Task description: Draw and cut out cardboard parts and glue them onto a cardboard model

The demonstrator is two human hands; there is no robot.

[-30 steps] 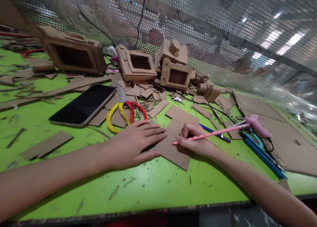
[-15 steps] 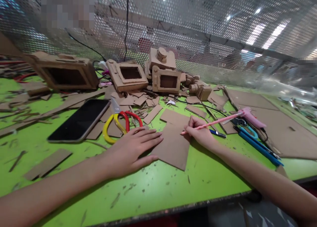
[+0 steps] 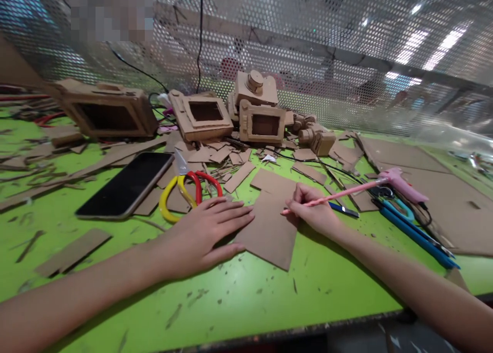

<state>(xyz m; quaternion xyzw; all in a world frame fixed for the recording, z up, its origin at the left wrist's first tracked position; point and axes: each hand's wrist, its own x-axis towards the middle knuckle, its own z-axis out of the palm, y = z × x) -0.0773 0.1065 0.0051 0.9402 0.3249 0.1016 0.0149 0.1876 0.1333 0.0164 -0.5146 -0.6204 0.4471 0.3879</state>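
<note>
My left hand (image 3: 215, 227) lies flat with fingers stretched out, its fingertips on the left edge of a brown cardboard piece (image 3: 269, 235). Just beyond that hand are scissors (image 3: 180, 196) with one yellow and one red handle, close to the fingers. In my right hand (image 3: 314, 209) a pink pencil (image 3: 346, 192) is pinched between the fingers, its tip touching or just over the cardboard near the right edge. The hand's side rests at that edge. A blue-handled tool (image 3: 344, 209) lies just right of the right hand.
A phone (image 3: 127, 186) lies to the left. Cardboard camera models (image 3: 262, 124) stand along the back among many scraps. At right are a pink glue gun (image 3: 408, 186), a blue tool (image 3: 416, 235) and large cardboard sheets (image 3: 454, 204). Perforated mesh (image 3: 300, 50) rises behind.
The view has shifted slightly, so things at the right appear farther right. Both hands keep nearly the same places on the cardboard, the pencil still in the right one.
</note>
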